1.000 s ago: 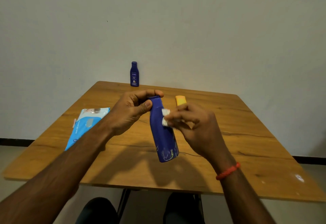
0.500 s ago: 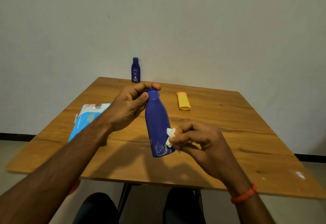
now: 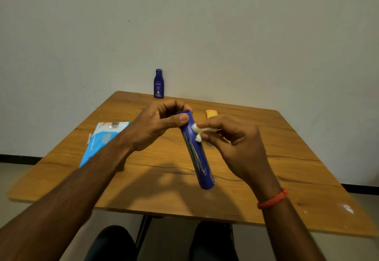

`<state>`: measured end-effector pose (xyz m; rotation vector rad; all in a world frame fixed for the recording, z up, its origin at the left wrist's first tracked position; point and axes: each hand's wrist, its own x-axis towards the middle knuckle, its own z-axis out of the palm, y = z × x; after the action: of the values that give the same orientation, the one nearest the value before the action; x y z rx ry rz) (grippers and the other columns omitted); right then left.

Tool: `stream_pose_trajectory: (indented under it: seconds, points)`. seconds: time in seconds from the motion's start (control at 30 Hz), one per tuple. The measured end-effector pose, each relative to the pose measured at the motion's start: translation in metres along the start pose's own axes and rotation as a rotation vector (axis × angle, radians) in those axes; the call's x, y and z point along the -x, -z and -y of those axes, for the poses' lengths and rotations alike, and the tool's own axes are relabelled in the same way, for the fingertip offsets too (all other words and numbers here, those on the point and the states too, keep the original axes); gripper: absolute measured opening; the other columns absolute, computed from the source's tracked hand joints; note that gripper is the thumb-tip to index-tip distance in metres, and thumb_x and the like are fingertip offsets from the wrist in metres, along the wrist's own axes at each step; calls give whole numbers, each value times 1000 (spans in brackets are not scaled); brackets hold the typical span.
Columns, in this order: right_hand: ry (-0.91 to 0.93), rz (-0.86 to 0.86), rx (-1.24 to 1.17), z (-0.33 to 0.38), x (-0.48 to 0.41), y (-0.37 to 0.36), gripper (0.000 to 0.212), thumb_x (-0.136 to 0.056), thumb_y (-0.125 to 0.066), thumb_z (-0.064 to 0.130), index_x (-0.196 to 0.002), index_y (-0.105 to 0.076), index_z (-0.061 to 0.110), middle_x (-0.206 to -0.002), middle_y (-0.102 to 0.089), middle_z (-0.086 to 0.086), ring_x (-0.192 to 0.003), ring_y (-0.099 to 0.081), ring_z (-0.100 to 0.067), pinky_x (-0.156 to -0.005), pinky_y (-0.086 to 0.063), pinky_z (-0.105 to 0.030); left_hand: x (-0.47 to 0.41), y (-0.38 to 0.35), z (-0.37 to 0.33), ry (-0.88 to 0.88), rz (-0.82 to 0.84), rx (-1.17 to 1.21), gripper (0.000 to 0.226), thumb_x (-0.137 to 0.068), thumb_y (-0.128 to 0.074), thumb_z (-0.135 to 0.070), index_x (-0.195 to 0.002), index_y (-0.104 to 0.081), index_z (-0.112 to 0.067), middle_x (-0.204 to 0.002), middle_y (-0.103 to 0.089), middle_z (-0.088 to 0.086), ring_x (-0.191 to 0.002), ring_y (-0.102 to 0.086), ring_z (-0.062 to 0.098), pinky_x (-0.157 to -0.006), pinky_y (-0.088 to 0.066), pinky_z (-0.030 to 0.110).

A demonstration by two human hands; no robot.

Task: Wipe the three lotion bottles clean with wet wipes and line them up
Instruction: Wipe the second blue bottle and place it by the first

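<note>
Wipes pack (image 3: 103,137) flat at table's (image 3: 307,178) left, partly hidden by left forearm; small bottle (image 3: 158,83) upright at far edge; yellow bottle (image 3: 211,114) lying beyond, mostly blocked by right hand (image 3: 238,145). Left hand (image 3: 155,125) closed round cap end of blue bottle (image 3: 196,152), held tilted above table; right fingers pinched on wipe (image 3: 198,132), pressed against upper body. Since half a second ago: wipe up from base to near neck; bottle tilted further.

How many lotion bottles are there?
3. A big blue bottle is held in the left hand while the right hand wipes it. A small blue bottle stands at the table's far edge. An orange bottle lies partly hidden behind the right hand.
</note>
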<state>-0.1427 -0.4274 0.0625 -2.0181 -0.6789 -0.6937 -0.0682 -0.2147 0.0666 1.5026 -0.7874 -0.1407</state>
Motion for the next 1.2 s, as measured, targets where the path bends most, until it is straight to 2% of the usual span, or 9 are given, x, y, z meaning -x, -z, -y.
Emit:
stream_pose_trajectory:
  seconds: [0.13, 0.3, 0.47, 0.63, 0.7, 0.77, 0.87, 1.0, 1.2]
  points:
    - [5, -80, -16, 10, -12, -5, 24, -86, -73, 14, -109, -72, 15, -99, -73, 4, -92, -68, -11, -75, -59, -34, -3, 0, -2, -7, 0, -45, 25, -86, -65, -27, -105, -66, -11, -96, -66, 4, -92, -63, 20, -80, -55, 29]
    - [32, -115, 1, 16, -11, -11, 20, -86, -74, 17, -106, -73, 14, -98, -73, 2, -92, -68, -12, -74, -59, -35, -3, -2, -1, -16, -55, -50, 22, -84, -65, -33, -99, -69, -18, -93, -67, 2, -91, -63, 18, -78, -55, 29]
    - [163, 43, 226, 18, 3, -10, 20, -85, -72, 19, -104, -75, 12, -104, -70, -1, -96, -62, -5, -80, -52, -14, -1, -1, 3, -51, -115, -8, 21, -83, -69, -34, -96, -72, -18, -88, -67, 0, -85, -62, 16, -75, -54, 26]
    - [169, 266, 309, 10, 38, -16, 23, -89, -61, 33, -102, -74, 18, -103, -64, 4, -94, -60, -5, -76, -50, -14, 0, 5, 9, -37, -226, -87, 29, -81, -67, -37, -97, -69, -13, -86, -68, -3, -85, -63, 15, -77, -55, 30]
    - [127, 322, 265, 7, 50, -18, 27, -90, -58, 38, -102, -74, 20, -102, -64, 6, -94, -60, -4, -75, -50, -9, 0, 1, 10, -35, -238, -131, 35, -78, -69, -38, -96, -68, -8, -83, -68, -3, -82, -64, 14, -75, -56, 27]
    - [98, 337, 236, 4, 53, -17, 27, -88, -59, 39, -101, -75, 21, -100, -64, 8, -92, -61, -3, -76, -52, -12, 1, -3, 10, -35, -264, -159, 37, -75, -71, -41, -92, -68, -8, -80, -69, -3, -78, -65, 11, -70, -54, 22]
    - [98, 282, 262, 5, 45, -13, 23, -85, -64, 36, -100, -75, 21, -97, -67, 7, -88, -62, -4, -72, -53, -19, 0, -7, 11, -28, -278, -183, 33, -74, -80, -36, -88, -69, -8, -79, -70, -2, -75, -66, 10, -67, -54, 21]
    - [89, 127, 274, 8, 22, -7, 20, -82, -71, 26, -99, -75, 16, -95, -69, 4, -83, -62, -6, -68, -53, -16, -1, -11, 9, -1, -288, -177, 34, -72, -77, -32, -88, -68, -4, -77, -69, -2, -72, -66, 9, -63, -53, 21]
    - [129, -77, 374, 8, 2, -9, 20, -84, -76, 15, -102, -75, 8, -97, -70, -5, -88, -63, -12, -73, -55, -22, 0, -15, 6, 10, -297, -207, 40, -68, -79, -45, -85, -70, -10, -80, -69, 5, -71, -64, 14, -58, -53, 23]
